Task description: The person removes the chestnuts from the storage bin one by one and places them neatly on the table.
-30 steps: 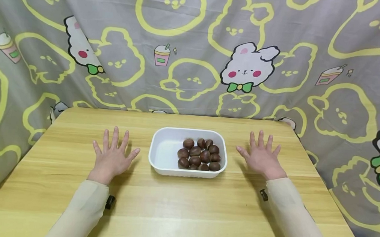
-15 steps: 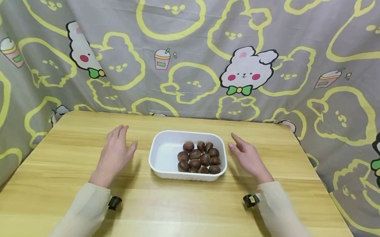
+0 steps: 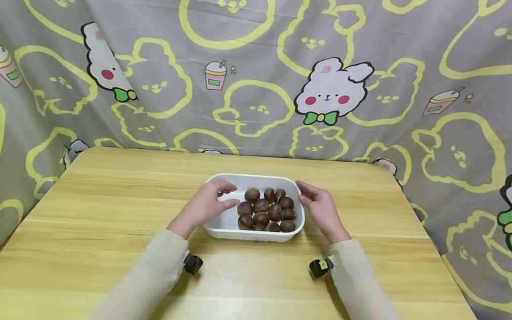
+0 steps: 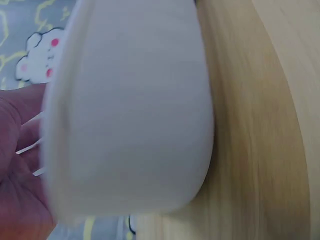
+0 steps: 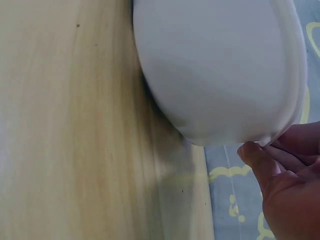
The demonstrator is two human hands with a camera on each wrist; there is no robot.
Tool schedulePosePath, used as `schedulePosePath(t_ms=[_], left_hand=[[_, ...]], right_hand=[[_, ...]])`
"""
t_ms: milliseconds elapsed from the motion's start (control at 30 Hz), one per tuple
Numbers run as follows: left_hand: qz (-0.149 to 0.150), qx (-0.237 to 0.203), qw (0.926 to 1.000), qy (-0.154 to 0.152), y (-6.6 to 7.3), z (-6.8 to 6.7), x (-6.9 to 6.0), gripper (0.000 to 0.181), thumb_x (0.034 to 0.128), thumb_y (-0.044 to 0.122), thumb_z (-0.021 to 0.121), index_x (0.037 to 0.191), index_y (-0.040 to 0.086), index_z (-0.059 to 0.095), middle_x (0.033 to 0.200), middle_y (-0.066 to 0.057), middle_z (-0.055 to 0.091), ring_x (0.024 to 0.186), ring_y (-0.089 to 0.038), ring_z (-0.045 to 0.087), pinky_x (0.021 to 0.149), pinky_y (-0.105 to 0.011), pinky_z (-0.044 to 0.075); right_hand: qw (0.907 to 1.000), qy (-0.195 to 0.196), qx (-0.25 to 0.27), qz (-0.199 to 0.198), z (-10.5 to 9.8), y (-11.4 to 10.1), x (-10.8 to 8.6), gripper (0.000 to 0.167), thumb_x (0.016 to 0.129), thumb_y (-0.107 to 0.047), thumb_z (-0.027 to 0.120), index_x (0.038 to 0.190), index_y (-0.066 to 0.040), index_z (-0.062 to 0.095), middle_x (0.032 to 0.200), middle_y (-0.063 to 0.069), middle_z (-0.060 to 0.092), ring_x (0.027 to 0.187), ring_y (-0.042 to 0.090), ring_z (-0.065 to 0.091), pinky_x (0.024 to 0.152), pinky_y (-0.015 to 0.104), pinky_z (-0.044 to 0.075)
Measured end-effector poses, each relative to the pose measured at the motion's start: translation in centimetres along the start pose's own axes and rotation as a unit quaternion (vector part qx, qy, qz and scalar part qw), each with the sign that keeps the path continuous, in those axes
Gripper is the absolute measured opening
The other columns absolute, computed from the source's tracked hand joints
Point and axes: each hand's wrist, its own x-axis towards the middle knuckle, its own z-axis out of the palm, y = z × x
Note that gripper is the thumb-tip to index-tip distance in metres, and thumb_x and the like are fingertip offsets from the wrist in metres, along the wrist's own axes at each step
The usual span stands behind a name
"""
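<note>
A white plastic tray (image 3: 249,235) sits on the table with several brown chestnuts (image 3: 260,219) gathered in its right part. My left hand (image 3: 204,204) hovers over the tray's left end, fingers loosely bent and thumb apart, nothing between them. At the right end, my right hand (image 3: 322,212) has its fingers and thumb against the rim. The right wrist view shows the thumb (image 5: 257,160) at the tray's end (image 5: 220,75). In the left wrist view, the tray's outer wall (image 4: 135,110) hides part of the left hand (image 4: 20,165) and the chestnuts.
The wooden table (image 3: 243,301) runs back to a grey curtain (image 3: 266,39) printed with yellow outlines and bunnies. Black wrist cameras hang at both cuffs, the left camera (image 3: 193,264) and the right camera (image 3: 319,267).
Both hands have moved inward from the table at either side. The left has come over the tray's left end; the right has reached the right rim. Their spread fingers have drawn together. The chestnuts stay put.
</note>
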Motion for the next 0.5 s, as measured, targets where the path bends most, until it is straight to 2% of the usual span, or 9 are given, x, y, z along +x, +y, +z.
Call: schedulePosePath(t_ms=[200,333,500], left_hand=[[-0.026,0.009,0.9981,-0.055,0.1,1.9,1.4,0.039,0.0871,0.016,0.077,0.118,-0.005,0.065,0.119,-0.017,0.063,0.112,-0.033,0.059,0.095,-0.042,0.048],[-0.035,0.029,0.9968,-0.066,0.0,2.7,1.9,0.033,0.0851,0.015,0.079,0.112,0.0,0.069,0.113,-0.013,0.066,0.107,-0.03,0.061,0.095,-0.041,0.048],[-0.037,0.028,0.9958,-0.079,0.0,3.2,2.4,0.028,0.0832,0.011,0.079,0.107,0.001,0.07,0.108,-0.011,0.066,0.103,-0.026,0.062,0.094,-0.038,0.047]], right_hand=[[0.9994,-0.006,0.034,0.007,0.0,0.4,0.1,0.043,0.097,0.003,0.054,0.14,0.006,0.047,0.141,0.021,0.048,0.131,0.031,0.046,0.106,0.036,0.038],[0.999,-0.004,0.044,0.013,-0.1,0.5,0.0,0.043,0.097,0.002,0.055,0.139,0.006,0.048,0.141,0.021,0.049,0.131,0.03,0.045,0.106,0.036,0.038],[0.9988,0.0,0.045,0.021,-0.2,0.5,0.0,0.042,0.097,0.001,0.056,0.139,0.005,0.05,0.14,0.021,0.05,0.131,0.03,0.046,0.105,0.035,0.039]])
